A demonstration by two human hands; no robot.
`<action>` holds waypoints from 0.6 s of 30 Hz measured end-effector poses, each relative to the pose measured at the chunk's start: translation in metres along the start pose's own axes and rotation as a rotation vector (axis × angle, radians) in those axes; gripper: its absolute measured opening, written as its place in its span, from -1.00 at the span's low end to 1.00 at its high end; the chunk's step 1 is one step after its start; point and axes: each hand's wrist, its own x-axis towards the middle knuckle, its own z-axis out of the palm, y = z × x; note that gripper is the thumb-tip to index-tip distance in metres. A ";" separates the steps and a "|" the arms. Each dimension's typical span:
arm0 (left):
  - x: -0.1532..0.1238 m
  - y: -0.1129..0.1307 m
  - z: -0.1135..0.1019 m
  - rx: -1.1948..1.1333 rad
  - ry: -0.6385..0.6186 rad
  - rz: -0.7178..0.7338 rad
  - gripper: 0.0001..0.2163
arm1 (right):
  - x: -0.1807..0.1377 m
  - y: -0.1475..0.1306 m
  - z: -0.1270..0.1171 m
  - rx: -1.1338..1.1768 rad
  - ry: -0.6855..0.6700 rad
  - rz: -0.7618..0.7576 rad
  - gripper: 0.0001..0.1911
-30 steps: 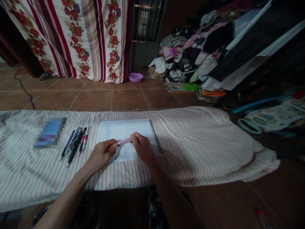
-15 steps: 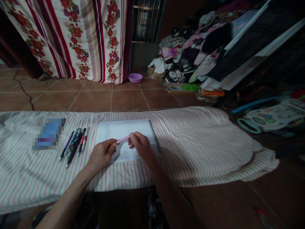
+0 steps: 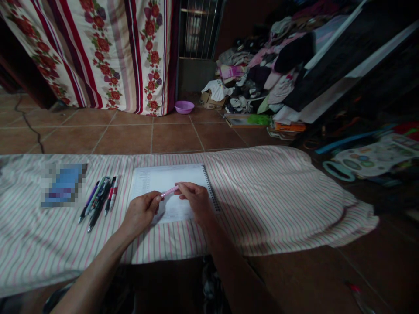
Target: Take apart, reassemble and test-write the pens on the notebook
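Note:
A pink pen (image 3: 169, 192) is stretched between my two hands, slightly tilted up to the right, above a spiral notebook (image 3: 166, 174). My left hand (image 3: 142, 212) pinches its left end between thumb and fingers. At its right end, the thumb and fingers of my right hand (image 3: 195, 199) are closed on it. The notebook lies open on a striped cloth, with its wire binding on the right side and faint print on the page. Left of the notebook, several pens (image 3: 100, 198) lie side by side, pointing towards me.
A blurred-out blue rectangular object (image 3: 63, 185) lies on the striped cloth (image 3: 278, 196) at the left. Beyond are a tiled floor (image 3: 131, 137), a purple basin (image 3: 184, 107), a floral curtain (image 3: 111, 56) and a heap of clothes (image 3: 262, 74). A colourful plastic item (image 3: 363, 159) stands at the right.
My right hand has shifted its fingers slightly at the pen's right end. Both hands still hold the pen over the notebook. The view has turned a little to the right.

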 end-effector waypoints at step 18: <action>0.000 0.007 0.009 0.251 0.186 0.167 -0.64 | 0.001 0.003 -0.002 0.159 0.128 0.193 -0.72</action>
